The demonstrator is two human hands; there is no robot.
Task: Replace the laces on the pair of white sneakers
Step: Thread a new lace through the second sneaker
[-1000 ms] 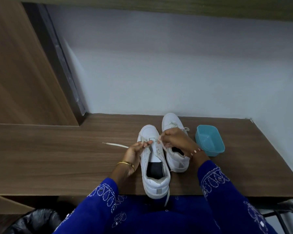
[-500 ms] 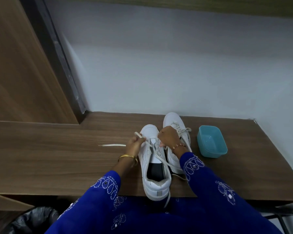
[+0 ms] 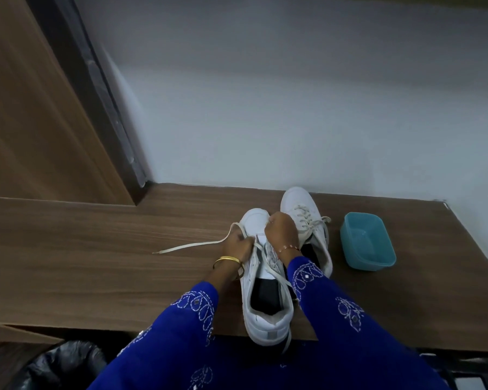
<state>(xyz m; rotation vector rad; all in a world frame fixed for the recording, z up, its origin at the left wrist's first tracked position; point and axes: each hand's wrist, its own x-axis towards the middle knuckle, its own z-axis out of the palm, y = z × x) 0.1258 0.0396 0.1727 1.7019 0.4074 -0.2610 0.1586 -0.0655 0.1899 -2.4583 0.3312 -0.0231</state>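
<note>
The near sneaker [image 3: 266, 302] lies lengthwise on the wooden table [image 3: 96, 263], toe toward the wall, heel at the front edge. The left hand [image 3: 238, 244] pinches its lace [image 3: 192, 245] — the free end trails leftward across the wood. The right hand [image 3: 282, 230] is curled over the eyelets, gripping lace there. The second sneaker [image 3: 307, 220] sits just beside, parallel, laced, near a blue tub [image 3: 368, 243].

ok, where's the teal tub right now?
In the head view the teal tub sits on the wooden desk, at the right, just beyond the laced sneaker and near the wall.
</note>
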